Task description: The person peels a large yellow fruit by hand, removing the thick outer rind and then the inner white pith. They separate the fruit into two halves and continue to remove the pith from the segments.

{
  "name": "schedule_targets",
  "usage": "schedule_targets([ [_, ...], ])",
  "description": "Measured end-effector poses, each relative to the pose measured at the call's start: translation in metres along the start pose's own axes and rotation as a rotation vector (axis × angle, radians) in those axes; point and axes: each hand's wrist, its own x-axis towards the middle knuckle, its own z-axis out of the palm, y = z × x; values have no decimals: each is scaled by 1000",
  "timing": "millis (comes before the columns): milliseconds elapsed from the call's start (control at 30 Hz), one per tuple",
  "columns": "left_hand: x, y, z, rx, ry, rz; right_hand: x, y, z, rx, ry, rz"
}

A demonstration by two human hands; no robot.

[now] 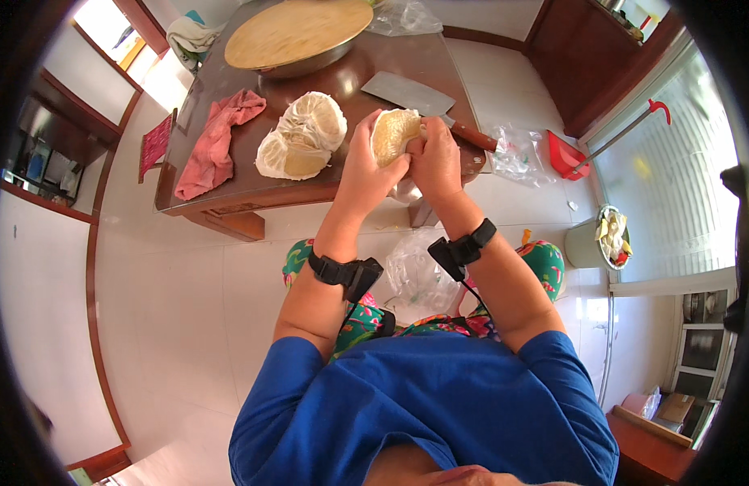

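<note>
Between my two hands is a pomelo segment [391, 141] with pale yellow pulp and white membrane. My left hand [368, 161] cups its left side, thumb across the lower part. My right hand [436, 158] grips its right edge, with the fingers bent over the membrane. On the table to the left rests the larger peeled pomelo [303, 138], opened apart and wrapped in white pith. Behind my hands lies a cleaver [409, 92], its wooden handle [473, 135] pointing to the right past my right hand.
A pink cloth [219, 146] lies on the dark wooden table [344, 182]. A large round lid [298, 30] covers a metal basin at the back. Clear plastic bags [520, 152] sit at the right corner. On the floor stand a red dustpan [567, 157] and a bin [584, 246] holding peels.
</note>
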Motion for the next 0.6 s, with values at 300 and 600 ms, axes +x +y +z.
schedule_targets([
  [300, -1, -3, -10, -144, -31, -102, 9, 6, -2, 207, -60, 152],
  [600, -7, -9, -9, -92, 27, -43, 25, 5, -17, 689, -188, 551],
])
